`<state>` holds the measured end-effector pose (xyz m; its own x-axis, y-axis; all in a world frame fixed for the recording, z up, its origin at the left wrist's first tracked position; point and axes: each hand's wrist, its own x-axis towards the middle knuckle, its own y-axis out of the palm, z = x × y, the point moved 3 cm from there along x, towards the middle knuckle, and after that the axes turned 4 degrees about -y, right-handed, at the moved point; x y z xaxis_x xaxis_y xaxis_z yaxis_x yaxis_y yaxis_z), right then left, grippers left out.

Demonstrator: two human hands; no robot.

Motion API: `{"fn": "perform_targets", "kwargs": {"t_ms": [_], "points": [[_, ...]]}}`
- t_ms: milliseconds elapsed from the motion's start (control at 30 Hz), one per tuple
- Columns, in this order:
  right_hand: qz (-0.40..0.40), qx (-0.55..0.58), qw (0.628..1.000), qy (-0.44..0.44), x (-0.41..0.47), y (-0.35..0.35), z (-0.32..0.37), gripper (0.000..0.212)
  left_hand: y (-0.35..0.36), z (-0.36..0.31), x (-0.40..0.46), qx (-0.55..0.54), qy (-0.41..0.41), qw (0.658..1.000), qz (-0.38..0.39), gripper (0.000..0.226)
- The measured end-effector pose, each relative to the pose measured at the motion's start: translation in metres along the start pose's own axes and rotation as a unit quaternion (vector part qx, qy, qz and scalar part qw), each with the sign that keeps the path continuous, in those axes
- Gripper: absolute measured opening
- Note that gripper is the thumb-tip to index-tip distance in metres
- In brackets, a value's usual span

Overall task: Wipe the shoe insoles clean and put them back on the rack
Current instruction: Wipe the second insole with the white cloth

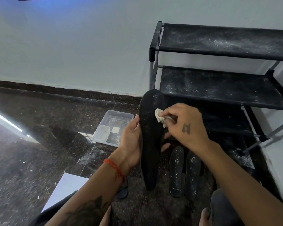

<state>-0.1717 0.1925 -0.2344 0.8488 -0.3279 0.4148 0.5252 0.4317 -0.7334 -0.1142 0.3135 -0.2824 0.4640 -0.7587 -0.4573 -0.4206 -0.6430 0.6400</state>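
Note:
My left hand [132, 141] grips a long black insole [151, 128] from behind, toe end up, in front of the rack. My right hand [185, 123] pinches a small crumpled white cloth [160, 117] against the insole's upper right edge. A few white specks show near the insole's tip. Two more black insoles [176, 170] [192, 174], speckled with white dust, lie side by side on the floor below my right forearm. The black shoe rack [222, 88] stands at the right against the wall, its fabric shelves dusted white.
A clear plastic tray [112, 128] holding a smaller container sits on the dark stone floor left of the insole. A white sheet [64, 188] lies near my left forearm. My knees and a blue slipper [122, 190] are at the bottom. White dust is scattered on the floor under the rack.

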Motion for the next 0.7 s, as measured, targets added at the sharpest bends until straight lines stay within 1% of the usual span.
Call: {"fn": "perform_targets", "kwargs": {"t_ms": [33,67,100,167,200,233,300,367,400,467,533,567,600,633,700], "points": [[0.002,0.051,0.999,-0.008,-0.001,0.0,0.004,0.02,0.0,-0.002,-0.001,-0.008,-0.002,1.0,0.0,0.05],[0.028,0.097,0.995,-0.022,-0.003,0.004,0.011,0.02,0.0,-0.003,-0.002,-0.021,-0.007,1.0,-0.001,0.051],[0.072,0.134,0.988,-0.035,-0.006,0.009,0.02,0.019,0.0,-0.005,-0.003,-0.036,-0.006,0.999,-0.006,0.052],[0.154,0.169,0.972,-0.05,-0.014,0.021,0.036,0.018,-0.004,-0.008,-0.001,-0.067,0.004,0.998,-0.022,0.052],[0.168,0.165,0.97,-0.054,-0.016,0.024,0.038,0.018,-0.005,-0.008,-0.001,-0.072,0.004,0.997,-0.025,0.055],[0.166,0.148,0.973,-0.061,-0.016,0.026,0.036,0.019,-0.007,-0.007,0.001,-0.063,0.001,0.998,-0.027,0.06],[0.153,0.066,0.983,-0.074,-0.011,0.024,0.03,0.022,-0.007,-0.004,0.002,-0.028,-0.005,0.999,-0.027,0.065],[0.126,-0.017,0.99,-0.054,-0.007,0.017,0.018,0.023,-0.004,-0.002,0.002,-0.003,-0.014,1.0,-0.015,0.067],[0.099,-0.038,0.994,-0.037,-0.005,0.012,0.011,0.023,-0.003,-0.001,0.002,-0.001,-0.018,1.0,-0.006,0.068],[0.02,-0.043,0.999,-0.007,-0.002,0.002,0.001,0.021,-0.001,-0.001,0.001,-0.007,-0.025,1.0,0.008,0.068],[-0.046,-0.002,0.999,-0.007,-0.001,-0.002,-0.001,0.018,-0.001,-0.003,-0.001,-0.009,-0.024,1.0,0.01,0.066],[-0.048,0.037,0.998,-0.016,-0.001,0.001,0.003,0.017,0.0,-0.004,-0.003,-0.009,-0.022,1.0,0.01,0.066],[-0.029,0.072,0.996,-0.031,-0.003,0.006,0.01,0.015,0.001,-0.005,-0.004,-0.012,-0.017,1.0,0.009,0.066],[0.003,0.096,0.994,-0.051,-0.005,0.013,0.018,0.013,0.0,-0.004,-0.003,-0.016,-0.009,1.0,0.005,0.068],[0.077,0.108,0.988,-0.081,-0.012,0.026,0.03,0.011,-0.004,-0.003,0.001,-0.011,0.011,1.0,-0.014,0.076]]}}
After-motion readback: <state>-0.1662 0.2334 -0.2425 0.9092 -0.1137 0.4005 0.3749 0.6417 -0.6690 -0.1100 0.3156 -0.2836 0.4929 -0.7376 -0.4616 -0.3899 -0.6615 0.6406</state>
